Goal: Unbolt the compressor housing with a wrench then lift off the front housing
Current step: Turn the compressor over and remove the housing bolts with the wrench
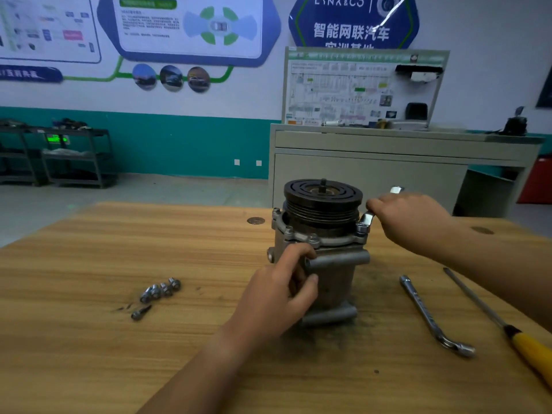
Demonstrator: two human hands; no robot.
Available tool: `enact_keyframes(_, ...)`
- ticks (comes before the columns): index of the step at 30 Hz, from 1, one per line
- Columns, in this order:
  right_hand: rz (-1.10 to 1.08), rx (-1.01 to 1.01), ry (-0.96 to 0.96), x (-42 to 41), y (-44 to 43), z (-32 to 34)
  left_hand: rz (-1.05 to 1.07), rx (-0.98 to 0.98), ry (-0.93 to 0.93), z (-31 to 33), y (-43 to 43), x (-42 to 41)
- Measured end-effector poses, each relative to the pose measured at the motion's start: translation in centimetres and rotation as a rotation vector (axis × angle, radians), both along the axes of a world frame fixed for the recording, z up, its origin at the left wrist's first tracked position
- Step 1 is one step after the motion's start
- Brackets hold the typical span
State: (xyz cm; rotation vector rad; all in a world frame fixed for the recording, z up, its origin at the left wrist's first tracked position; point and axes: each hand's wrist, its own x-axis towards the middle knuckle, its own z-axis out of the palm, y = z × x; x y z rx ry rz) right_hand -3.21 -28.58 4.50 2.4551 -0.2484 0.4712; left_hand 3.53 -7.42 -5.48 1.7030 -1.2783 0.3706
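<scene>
A grey metal compressor [334, 273] stands upright on the wooden table [89, 339], its black pulley [322, 198] on top. Bolts sit around the flange of the front housing [325, 239] below the pulley. My left hand [280, 297] grips the compressor body from the front left. My right hand [409, 219] holds a silver wrench [366, 220], whose lower end sits on a bolt at the flange's right side; the other end sticks out above my knuckles.
Several loose bolts [159, 289] lie on the table to the left, one more [140, 312] nearer me. A silver socket wrench [433, 318] and a yellow-handled screwdriver [507, 327] lie to the right. A grey cabinet [388, 171] stands behind the table.
</scene>
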Motion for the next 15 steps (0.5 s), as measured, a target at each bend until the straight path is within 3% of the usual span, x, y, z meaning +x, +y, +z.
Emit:
enact_keyframes(3,0.056,0.090,-0.162,-0.7,0.0,0.7,-0.008,0.021,0.017,-0.1,0.1,0.0)
enact_keyframes(7,0.229,0.473,-0.595,-5.1,0.9,2.0,-0.002,0.016,0.029,-0.2,-0.1,0.0)
enact_keyframes(9,0.152,0.497,-0.496,-6.8,2.1,2.0,0.002,0.009,0.024,-0.3,-0.2,0.0)
enact_keyframes(12,-0.041,0.353,-0.118,-7.8,3.3,1.1,0.006,0.004,0.012,-0.3,-0.2,-0.1)
enact_keyframes(15,-0.094,0.303,0.013,-7.7,3.6,1.1,0.004,0.002,0.017,-0.2,-0.1,-0.2)
